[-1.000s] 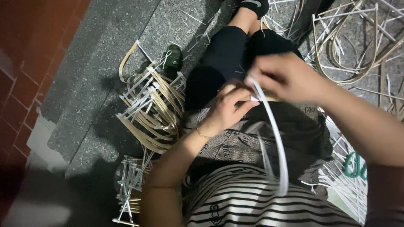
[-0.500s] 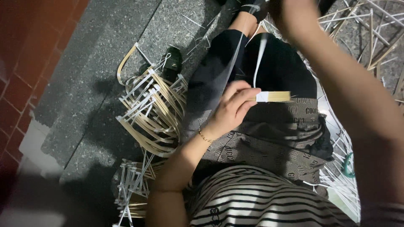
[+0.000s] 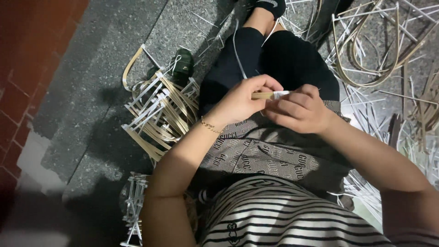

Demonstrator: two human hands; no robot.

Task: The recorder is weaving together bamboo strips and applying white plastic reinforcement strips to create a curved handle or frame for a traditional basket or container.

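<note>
Bundle of bent strips (image 3: 157, 114) on floor, left of lap. Left hand (image 3: 240, 103) pinched on tan strip (image 3: 261, 95) above lap. Right hand (image 3: 299, 110), raised half-second ago, now back down, fingers closed on strip's white end (image 3: 280, 93); pull stroke finished.

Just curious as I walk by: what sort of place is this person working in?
Probably an informal ground-level spot for strip weaving: a rough stone floor, a pile of bundled pale strips beside the seated person, loose offcuts scattered around.
</note>
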